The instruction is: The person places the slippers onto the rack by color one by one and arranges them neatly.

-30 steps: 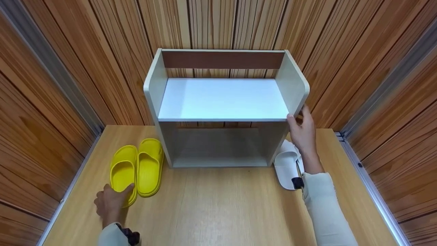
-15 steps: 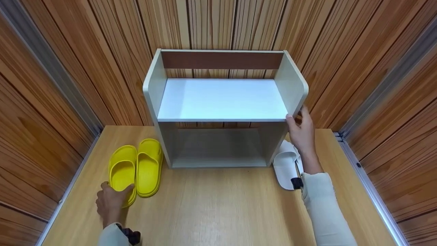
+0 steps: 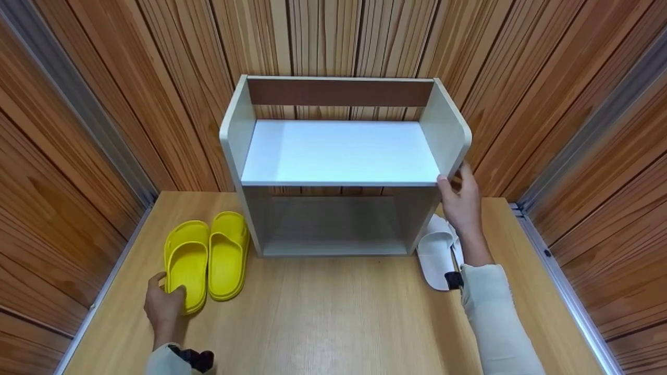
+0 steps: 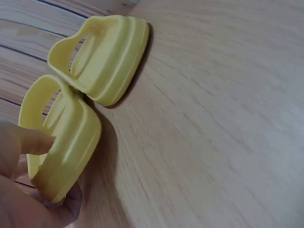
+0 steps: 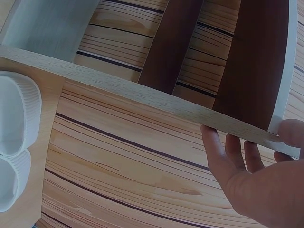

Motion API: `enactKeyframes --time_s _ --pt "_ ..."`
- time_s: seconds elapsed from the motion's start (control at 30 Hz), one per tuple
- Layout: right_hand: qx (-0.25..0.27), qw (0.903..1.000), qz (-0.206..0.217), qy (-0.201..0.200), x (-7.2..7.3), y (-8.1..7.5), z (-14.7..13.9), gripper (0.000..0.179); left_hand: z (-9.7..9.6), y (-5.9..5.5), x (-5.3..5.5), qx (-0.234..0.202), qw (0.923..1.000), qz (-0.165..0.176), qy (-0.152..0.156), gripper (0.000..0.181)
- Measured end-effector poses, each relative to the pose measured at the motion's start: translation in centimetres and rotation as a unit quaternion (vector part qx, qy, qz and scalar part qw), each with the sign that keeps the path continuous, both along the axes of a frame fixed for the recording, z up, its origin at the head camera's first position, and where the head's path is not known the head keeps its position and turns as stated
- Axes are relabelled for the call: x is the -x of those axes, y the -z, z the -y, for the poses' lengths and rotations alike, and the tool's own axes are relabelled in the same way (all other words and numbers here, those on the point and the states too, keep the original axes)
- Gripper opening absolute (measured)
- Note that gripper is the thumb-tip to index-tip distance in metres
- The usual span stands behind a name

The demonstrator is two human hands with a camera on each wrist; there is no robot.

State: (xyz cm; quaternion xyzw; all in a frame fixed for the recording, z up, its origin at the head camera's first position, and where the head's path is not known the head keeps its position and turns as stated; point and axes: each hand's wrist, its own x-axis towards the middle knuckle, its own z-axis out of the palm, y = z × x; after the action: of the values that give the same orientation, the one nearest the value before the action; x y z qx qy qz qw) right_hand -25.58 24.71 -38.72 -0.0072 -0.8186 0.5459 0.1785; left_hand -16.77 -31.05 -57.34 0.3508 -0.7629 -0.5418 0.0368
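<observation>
In the head view my left hand (image 3: pixel 162 307) grips the left one of two yellow slippers (image 3: pixel 187 263) at its heel. The left wrist view shows the thumb on the inside of this slipper (image 4: pixel 73 142) and fingers under its sole, with a shadow beneath. Its mate, the other yellow slipper (image 3: pixel 227 271), lies close beside it on the wooden floor. My right hand (image 3: pixel 464 205) holds the right side panel of a white two-tier shelf (image 3: pixel 338 151). Its thumb rests at the front corner of the upper board, and the fingers (image 5: pixel 232 152) lie along the panel's outside.
White slippers (image 3: pixel 435 260) sit to the right of the shelf, partly hidden by my right forearm. Wood-panelled walls (image 3: pixel 323 36) close in the back and sides. A metal rail (image 3: pixel 573 302) runs along the right edge of the wooden floor (image 3: pixel 323 317).
My left thumb and fingers have shifted left on the yellow slipper's heel. That slipper has moved slightly left and its toe a little upward in the view. The right hand stays on the shelf.
</observation>
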Motion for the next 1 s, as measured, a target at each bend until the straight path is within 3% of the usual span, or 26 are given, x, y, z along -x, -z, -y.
enactKeyframes --time_s 0.1,0.27,0.6,0.77,1.0 --pt "-0.001 1.0 -0.007 -0.001 0.0 0.1 -0.1 0.065 0.1 0.2 -0.1 -0.028 0.9994 -0.013 -0.018 0.068" --pt "0.0 0.9998 -0.021 -0.007 0.1 0.2 -0.2 0.062 0.3 0.1 -0.3 -0.027 0.9988 -0.032 -0.025 0.061" --pt "0.0 1.0 -0.006 -0.003 0.0 0.0 -0.1 0.065 1.4 -1.1 -0.6 -0.073 0.9965 -0.012 -0.04 0.066" --pt "-0.004 1.0 0.0 -0.001 0.0 -0.1 -0.1 0.066 2.1 -2.3 -1.3 -0.084 0.9951 -0.014 -0.05 0.068" --pt "-0.009 1.0 -0.001 0.003 0.1 0.0 0.0 0.064 2.3 -4.4 -2.4 -0.085 0.9938 -0.054 -0.048 0.068"
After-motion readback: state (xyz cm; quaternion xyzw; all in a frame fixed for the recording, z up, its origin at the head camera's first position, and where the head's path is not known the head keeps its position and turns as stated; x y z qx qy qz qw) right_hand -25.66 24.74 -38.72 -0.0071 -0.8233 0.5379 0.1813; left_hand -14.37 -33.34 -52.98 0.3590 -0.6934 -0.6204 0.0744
